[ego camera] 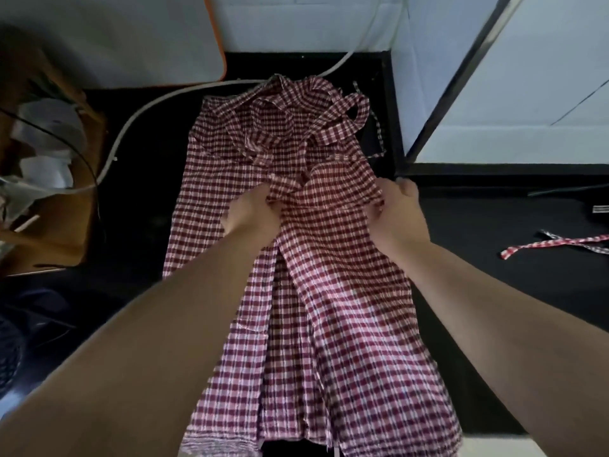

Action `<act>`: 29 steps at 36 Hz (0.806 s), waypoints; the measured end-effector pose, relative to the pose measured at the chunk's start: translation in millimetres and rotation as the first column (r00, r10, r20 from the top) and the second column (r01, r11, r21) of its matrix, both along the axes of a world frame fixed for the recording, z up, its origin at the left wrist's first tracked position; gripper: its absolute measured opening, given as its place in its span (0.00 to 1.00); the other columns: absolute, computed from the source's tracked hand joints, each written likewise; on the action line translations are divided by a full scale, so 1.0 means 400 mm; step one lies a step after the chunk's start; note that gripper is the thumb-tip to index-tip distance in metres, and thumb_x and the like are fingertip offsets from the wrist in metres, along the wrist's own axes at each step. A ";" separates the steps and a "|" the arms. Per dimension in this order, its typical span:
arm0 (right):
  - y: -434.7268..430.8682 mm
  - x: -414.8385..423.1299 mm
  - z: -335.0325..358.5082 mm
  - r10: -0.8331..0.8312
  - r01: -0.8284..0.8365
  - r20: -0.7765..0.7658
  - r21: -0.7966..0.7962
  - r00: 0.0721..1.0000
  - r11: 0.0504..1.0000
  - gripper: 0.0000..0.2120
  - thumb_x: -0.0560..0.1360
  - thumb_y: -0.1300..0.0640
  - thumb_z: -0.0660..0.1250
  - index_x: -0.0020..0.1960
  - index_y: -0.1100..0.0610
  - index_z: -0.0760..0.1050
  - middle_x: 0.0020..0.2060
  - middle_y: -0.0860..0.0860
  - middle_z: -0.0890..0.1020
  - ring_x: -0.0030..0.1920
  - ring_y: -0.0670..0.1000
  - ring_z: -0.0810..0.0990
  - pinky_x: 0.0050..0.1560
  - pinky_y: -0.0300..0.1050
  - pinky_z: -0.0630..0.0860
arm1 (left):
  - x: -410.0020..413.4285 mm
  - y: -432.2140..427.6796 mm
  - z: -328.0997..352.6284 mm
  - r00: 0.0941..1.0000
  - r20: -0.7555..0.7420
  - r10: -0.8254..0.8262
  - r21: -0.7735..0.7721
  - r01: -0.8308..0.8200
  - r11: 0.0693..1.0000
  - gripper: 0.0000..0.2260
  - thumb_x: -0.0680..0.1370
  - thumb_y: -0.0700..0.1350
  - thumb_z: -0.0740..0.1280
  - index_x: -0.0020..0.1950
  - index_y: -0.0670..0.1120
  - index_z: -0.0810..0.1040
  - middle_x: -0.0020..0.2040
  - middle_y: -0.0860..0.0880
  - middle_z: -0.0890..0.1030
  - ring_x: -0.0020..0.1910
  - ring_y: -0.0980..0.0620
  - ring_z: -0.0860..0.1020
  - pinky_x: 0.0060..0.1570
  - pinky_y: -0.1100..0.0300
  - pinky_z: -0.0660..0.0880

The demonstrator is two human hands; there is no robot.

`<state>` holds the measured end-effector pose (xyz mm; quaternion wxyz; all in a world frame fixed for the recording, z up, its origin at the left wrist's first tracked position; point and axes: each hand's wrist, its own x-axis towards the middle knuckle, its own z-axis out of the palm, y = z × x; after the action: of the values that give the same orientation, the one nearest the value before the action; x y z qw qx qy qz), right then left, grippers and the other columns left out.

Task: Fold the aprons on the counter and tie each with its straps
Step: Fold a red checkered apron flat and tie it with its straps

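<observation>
A red-and-white checked apron (pixel 329 308) lies lengthwise on the black counter (pixel 138 192), its near end hanging over the front edge. Its straps (pixel 333 117) lie tangled in loops at the far end. My left hand (pixel 252 214) pinches a fold of cloth at the apron's middle. My right hand (pixel 395 209) grips the apron's right edge, fingers curled round the fabric. The cloth is bunched between the two hands.
A loose checked strap (pixel 557 244) lies on the counter at the right. A white cable (pixel 131 127) curves along the back left. A brown cardboard box (pixel 49 179) with white items stands at the left. White panels (pixel 494 77) rise behind and to the right.
</observation>
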<state>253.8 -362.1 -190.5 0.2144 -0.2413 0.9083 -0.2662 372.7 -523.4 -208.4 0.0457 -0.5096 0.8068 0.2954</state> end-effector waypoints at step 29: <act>0.097 0.289 -0.003 0.365 -0.448 0.262 0.452 0.893 0.771 0.24 0.72 0.35 0.65 0.32 0.55 0.68 0.27 0.48 0.72 0.27 0.48 0.71 0.30 0.40 0.68 | 0.342 0.192 0.022 0.986 0.087 -0.145 0.238 0.121 0.964 0.12 0.79 0.52 0.60 0.40 0.47 0.71 0.35 0.51 0.75 0.29 0.53 0.71 0.28 0.61 0.67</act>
<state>369.4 -323.3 -191.7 0.3937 -0.3463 0.8514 0.0134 509.7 -446.7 -199.4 0.1665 -0.4601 0.7957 0.3570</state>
